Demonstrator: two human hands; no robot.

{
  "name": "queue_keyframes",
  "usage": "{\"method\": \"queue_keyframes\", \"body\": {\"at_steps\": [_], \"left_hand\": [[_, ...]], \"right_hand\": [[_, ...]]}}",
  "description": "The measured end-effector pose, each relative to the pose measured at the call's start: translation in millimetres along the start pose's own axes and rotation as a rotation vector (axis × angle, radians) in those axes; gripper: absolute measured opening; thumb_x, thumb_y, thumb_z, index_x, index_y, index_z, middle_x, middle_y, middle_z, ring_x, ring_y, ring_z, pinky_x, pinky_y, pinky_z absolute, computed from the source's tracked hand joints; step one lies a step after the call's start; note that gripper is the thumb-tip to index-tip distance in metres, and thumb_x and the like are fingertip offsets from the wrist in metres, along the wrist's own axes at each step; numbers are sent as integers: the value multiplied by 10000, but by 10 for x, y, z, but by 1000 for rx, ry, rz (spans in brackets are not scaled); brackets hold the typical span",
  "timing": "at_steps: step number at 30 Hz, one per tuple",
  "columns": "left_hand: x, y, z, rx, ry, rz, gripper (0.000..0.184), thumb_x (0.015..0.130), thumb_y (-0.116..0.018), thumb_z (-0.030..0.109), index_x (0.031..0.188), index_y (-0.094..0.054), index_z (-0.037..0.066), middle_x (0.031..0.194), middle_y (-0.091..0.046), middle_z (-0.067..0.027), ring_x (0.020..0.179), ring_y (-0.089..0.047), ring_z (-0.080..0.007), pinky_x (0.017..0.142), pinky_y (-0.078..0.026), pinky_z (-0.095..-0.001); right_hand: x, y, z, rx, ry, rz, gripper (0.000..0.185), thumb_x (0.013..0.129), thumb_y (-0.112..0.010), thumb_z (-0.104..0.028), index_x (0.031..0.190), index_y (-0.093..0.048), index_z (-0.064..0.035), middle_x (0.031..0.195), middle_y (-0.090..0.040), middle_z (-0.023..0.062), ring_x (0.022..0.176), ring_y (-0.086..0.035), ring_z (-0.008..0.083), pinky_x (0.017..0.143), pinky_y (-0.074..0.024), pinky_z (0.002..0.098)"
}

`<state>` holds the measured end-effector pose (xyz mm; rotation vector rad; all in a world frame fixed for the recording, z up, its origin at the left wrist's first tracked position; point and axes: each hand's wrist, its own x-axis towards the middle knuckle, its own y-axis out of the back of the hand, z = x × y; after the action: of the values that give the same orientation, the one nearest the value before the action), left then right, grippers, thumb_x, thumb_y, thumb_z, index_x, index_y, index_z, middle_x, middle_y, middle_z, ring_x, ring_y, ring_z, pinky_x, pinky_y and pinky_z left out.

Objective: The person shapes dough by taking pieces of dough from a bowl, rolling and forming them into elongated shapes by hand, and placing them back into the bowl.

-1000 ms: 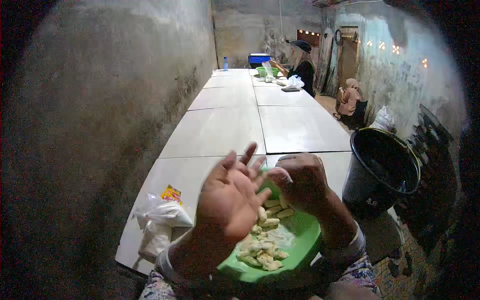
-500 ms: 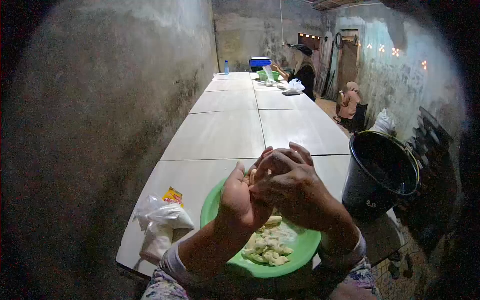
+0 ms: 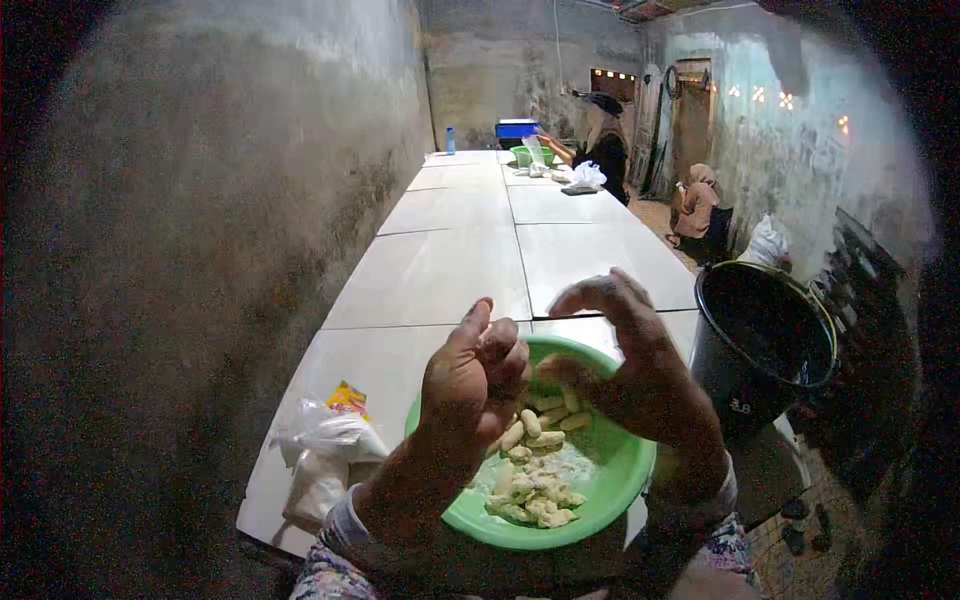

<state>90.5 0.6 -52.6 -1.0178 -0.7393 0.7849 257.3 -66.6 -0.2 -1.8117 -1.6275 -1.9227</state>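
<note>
My bowl [image 3: 622,495] is bright green, the dough [image 3: 535,497] pale cream, worktop [image 3: 440,270] whitish, bucket [image 3: 738,385] plain black lol, packet [image 3: 348,400] yellow and red, my sleeves [image 3: 335,572] floral with pale cuffs [image 3: 345,520].

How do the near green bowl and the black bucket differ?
The bowl is green, while the bucket is black. The bowl is wide and shallow; the bucket is deeper. Pale pieces lie in the bowl, but the bucket's inside is too dark to tell what it holds. Both are round and open at the top.
</note>
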Motion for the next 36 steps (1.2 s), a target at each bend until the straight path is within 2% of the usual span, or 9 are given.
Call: {"method": "queue_keyframes", "body": {"at_steps": [3,8,10,16,18,20,22,25,36], "left_hand": [[11,48,51,13,68,-252,229,1009,-415,265,1196,-357,146,668,-349,29,598,-386,-118,522,-368,-236],[-58,-54,11,-133,15,83,298,1017,-356,273,1270,-377,116,1171,-544,-164,1021,-580,-309,850,-502,-394],[-71,-137,-20,16,7,85,321,1022,-318,297,1286,-371,121,1273,-485,-188,1096,-540,-329,912,-475,-415],[-172,-124,-55,237,1,20,399,1020,-259,366,1302,-352,100,1312,-436,-208,1218,-441,-339,1066,-351,-443],[-190,-206,-110,158,3,-77,447,1015,-254,388,1315,-326,65,1314,-427,-227,1241,-434,-341,1073,-345,-456],[-216,-291,-60,1059,-304,-390,523,1007,-273,414,1375,-263,41,1357,-391,-253,1292,-386,-360,1074,-337,-452],[-272,-477,66,714,-42,-283,636,978,-364,467,1421,-235,29,1373,-380,-286,1310,-374,-367,1058,-352,-452],[-328,-545,416,1837,-382,-352,695,899,-557,468,1378,-373,1,1255,-509,-308,1189,-516,-371,997,-415,-465],[-284,-463,267,1564,-271,-411,367,872,-591,-13,1235,-539,-21,998,-674,-166,917,-629,-131,811,-528,-281]], "right_hand": [[-65,28,27,317,-196,-21,223,884,-576,-31,1092,-496,-28,852,-621,99,629,-575,140,590,-490,273],[-1,-38,-2,407,-202,-67,310,872,-542,23,1169,-471,-30,997,-596,124,656,-590,160,607,-499,307],[-3,-58,-5,334,-59,-94,357,818,-619,-12,1141,-483,-78,975,-580,145,948,-607,281,831,-498,367],[-62,-206,-159,240,-231,-242,230,817,-640,-101,1000,-518,-33,850,-577,163,806,-628,366,693,-507,406],[-87,-276,-66,260,-157,-101,196,829,-618,-81,981,-512,-18,867,-585,168,789,-631,350,665,-512,385],[-53,-188,-104,245,-136,-63,169,817,-609,-50,955,-524,-3,852,-581,162,758,-633,329,649,-512,379],[-46,-70,-143,274,-62,73,157,791,-618,-25,926,-544,2,858,-586,147,750,-633,309,662,-515,364],[-54,52,-99,249,-63,37,170,779,-644,-3,944,-607,8,890,-617,145,759,-641,246,672,-519,316],[-26,-71,-62,318,-25,12,232,774,-630,70,995,-637,1,923,-639,124,822,-644,208,723,-515,297]]}}
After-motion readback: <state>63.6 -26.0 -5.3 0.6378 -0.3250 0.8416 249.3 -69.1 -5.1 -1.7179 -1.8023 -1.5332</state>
